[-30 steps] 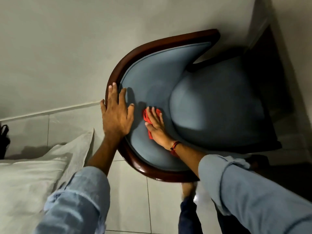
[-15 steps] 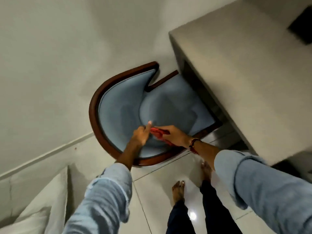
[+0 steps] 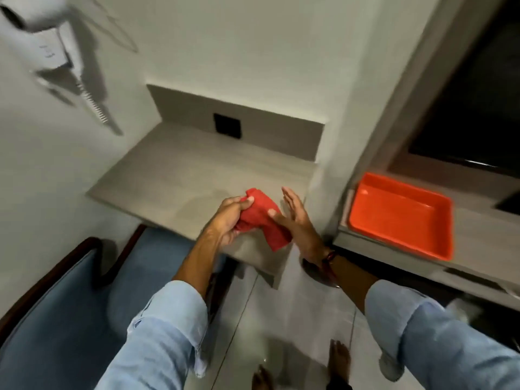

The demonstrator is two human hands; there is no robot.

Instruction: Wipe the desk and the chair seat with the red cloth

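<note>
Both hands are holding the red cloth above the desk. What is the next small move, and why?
Probably lower the red cloth flat onto the desk and start wiping. The left hand grips it bunched, the right hand touches it with open fingers, and it hangs just over the desk's near edge.

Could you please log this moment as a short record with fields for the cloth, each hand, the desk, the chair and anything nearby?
cloth: red cloth, bunched, held above the desk's front edge
left hand: left hand gripping the cloth
right hand: right hand open, thumb on the cloth
desk: grey desk, top bare
chair: blue chair at lower left
nearby: orange tray on the ledge at right
</note>
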